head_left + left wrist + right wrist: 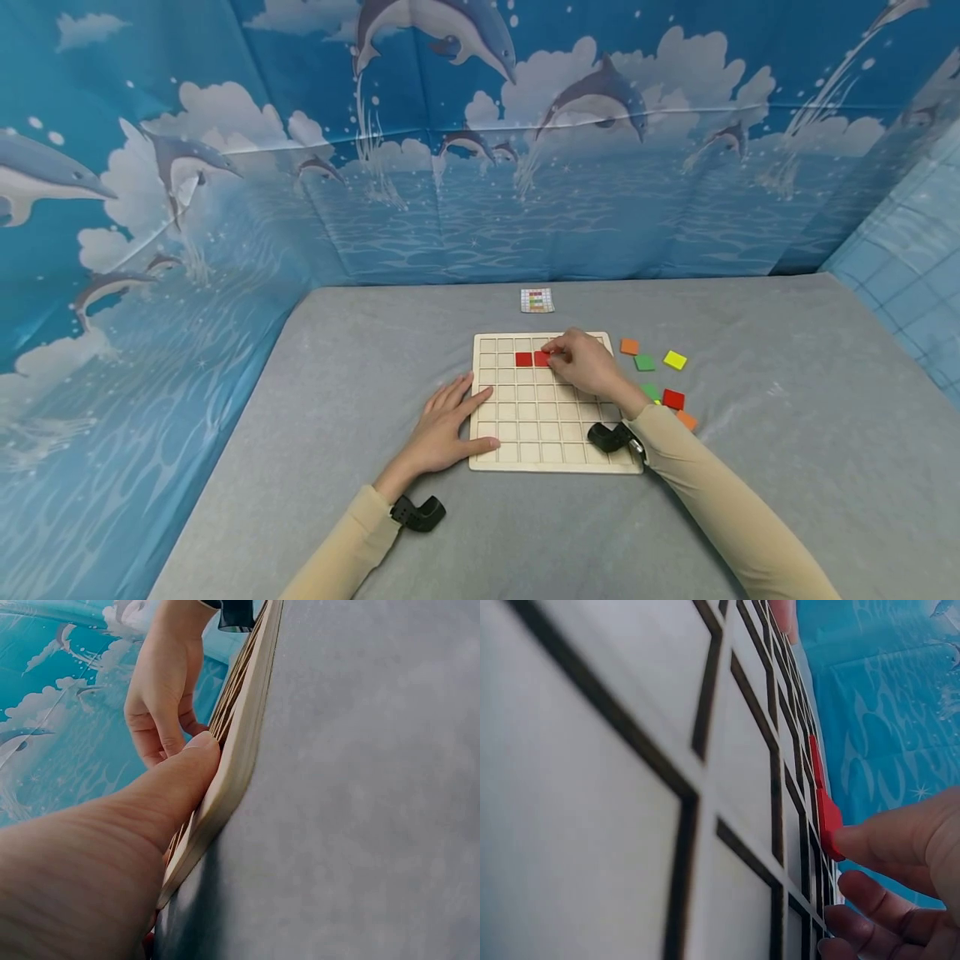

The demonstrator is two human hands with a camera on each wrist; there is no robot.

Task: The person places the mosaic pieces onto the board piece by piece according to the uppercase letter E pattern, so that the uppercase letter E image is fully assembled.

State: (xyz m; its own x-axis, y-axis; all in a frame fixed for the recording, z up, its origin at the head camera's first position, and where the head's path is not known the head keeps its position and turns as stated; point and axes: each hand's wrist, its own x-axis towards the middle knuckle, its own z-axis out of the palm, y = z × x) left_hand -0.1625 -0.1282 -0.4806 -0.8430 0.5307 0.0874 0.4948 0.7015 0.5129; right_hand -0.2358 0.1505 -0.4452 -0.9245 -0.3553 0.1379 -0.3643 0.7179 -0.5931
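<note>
A pale wooden grid board (pixel 525 432) lies on the grey table. My left hand (pixel 441 431) rests on its left edge with fingers spread; in the left wrist view the thumb (pixel 180 769) lies over the board's rim. Near the far edge, my right hand (pixel 590 365) pinches a red square tile (pixel 542 358) between thumb and fingers. That tile (pixel 827 817) looks slightly tilted against the grid in the right wrist view. Just left of it, another red tile (pixel 523 359) sits in a cell.
Right of the board lie loose tiles: orange (pixel 629 346), green (pixel 644 362), yellow (pixel 675 360), red (pixel 673 399) and others partly behind the right wrist. A small card with a coloured grid pattern (pixel 537 301) lies beyond the board. A dolphin-print curtain (pixel 480 208) stands behind the table.
</note>
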